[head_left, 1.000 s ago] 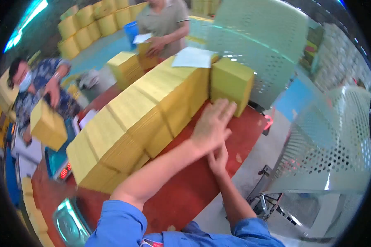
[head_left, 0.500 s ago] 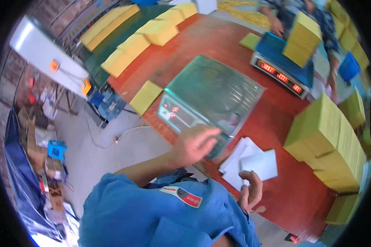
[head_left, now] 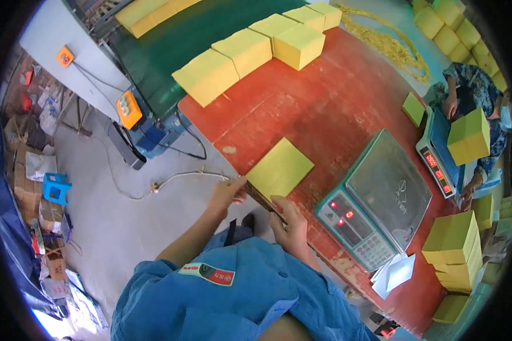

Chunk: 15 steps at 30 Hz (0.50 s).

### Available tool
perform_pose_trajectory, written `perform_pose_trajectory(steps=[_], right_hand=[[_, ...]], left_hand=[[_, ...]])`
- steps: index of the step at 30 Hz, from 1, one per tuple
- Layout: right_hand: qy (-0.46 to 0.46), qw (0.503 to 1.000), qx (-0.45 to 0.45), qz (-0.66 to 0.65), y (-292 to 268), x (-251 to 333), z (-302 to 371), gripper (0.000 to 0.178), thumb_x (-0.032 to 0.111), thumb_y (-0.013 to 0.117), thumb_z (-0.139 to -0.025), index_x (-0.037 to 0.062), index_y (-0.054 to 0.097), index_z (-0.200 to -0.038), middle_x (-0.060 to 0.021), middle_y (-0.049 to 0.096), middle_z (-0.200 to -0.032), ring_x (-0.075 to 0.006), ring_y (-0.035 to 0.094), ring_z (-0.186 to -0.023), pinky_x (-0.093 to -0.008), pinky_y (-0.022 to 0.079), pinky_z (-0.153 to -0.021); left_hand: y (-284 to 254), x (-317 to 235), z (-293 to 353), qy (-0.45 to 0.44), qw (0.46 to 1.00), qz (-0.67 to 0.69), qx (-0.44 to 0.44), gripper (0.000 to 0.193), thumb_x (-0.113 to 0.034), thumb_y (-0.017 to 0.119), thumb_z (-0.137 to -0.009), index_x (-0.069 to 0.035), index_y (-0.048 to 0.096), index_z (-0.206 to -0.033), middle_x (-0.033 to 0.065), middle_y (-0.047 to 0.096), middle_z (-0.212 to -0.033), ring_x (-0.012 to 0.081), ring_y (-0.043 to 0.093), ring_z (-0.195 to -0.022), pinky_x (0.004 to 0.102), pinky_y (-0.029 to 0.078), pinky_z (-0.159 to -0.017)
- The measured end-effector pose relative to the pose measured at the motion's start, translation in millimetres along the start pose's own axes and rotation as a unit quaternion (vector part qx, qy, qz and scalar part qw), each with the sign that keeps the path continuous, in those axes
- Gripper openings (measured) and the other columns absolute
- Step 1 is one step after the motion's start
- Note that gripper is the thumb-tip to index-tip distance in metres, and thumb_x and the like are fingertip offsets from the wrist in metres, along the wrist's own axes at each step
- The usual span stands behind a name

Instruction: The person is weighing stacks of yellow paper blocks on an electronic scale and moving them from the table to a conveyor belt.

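Note:
A flat yellow-green paper square (head_left: 280,169) lies on the red table along its near edge. My left hand (head_left: 226,197) is closed, its fingertips at the left corner of the square. At the near corner is my right hand (head_left: 290,223), its index finger on the paper's edge and its thumb apart from it, lower down. To the right stands a digital scale (head_left: 388,190) with lit red digits and a bare pan. White paper slips (head_left: 397,275) lie against the scale's near corner.
Yellow paper blocks (head_left: 242,50) line the table's far left side. At the right, another person (head_left: 478,79) works at a second scale (head_left: 436,162) bearing a yellow stack (head_left: 469,136). More yellow stacks (head_left: 452,244) stand nearer. A cord (head_left: 182,173) runs across the floor at left.
My view has swung left. Both hands have moved from near the scale and white slips to the yellow-green paper square, my left at its left corner and my right at its near corner.

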State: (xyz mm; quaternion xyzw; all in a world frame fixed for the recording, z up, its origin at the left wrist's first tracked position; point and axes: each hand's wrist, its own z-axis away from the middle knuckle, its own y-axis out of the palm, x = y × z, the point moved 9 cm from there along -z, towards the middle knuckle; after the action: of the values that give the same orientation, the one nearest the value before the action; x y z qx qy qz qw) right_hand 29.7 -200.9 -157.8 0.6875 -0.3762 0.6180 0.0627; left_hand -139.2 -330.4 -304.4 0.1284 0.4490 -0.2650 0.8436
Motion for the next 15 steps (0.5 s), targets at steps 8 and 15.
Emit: perform_pose_trajectory(steps=[8, 15], right_hand=[[-0.104, 0.973, -0.004, 0.208, 53.1, -35.6, -51.9, 0.031, 0.009, 0.066, -0.074, 0.0033, 0.063, -0.104, -0.0164, 0.06, -0.117, -0.0359, 0.055, -0.115, -0.0473, 0.043, -0.099], [-0.15, 0.97, 0.038, 0.19, 66.0, -38.9, -15.4, 0.033, 0.017, 0.063, -0.08, 0.0069, 0.064, -0.111, -0.0148, 0.058, -0.127, -0.0324, 0.052, -0.122, -0.0458, 0.041, -0.103]], left_hand=[[11.7, -10.5, -14.7, -0.028, 0.997, -0.012, 0.073, 0.035, -0.034, 0.062, -0.09, 0.002, 0.066, -0.088, 0.0109, 0.066, -0.074, 0.0167, 0.064, -0.06, 0.0281, 0.051, -0.056], [25.1, -25.4, 9.7, -0.098, 0.975, 0.091, 0.176, 0.024, -0.021, 0.052, -0.097, -0.001, 0.064, -0.098, 0.0059, 0.065, -0.087, 0.0158, 0.061, -0.073, 0.0292, 0.049, -0.066]])
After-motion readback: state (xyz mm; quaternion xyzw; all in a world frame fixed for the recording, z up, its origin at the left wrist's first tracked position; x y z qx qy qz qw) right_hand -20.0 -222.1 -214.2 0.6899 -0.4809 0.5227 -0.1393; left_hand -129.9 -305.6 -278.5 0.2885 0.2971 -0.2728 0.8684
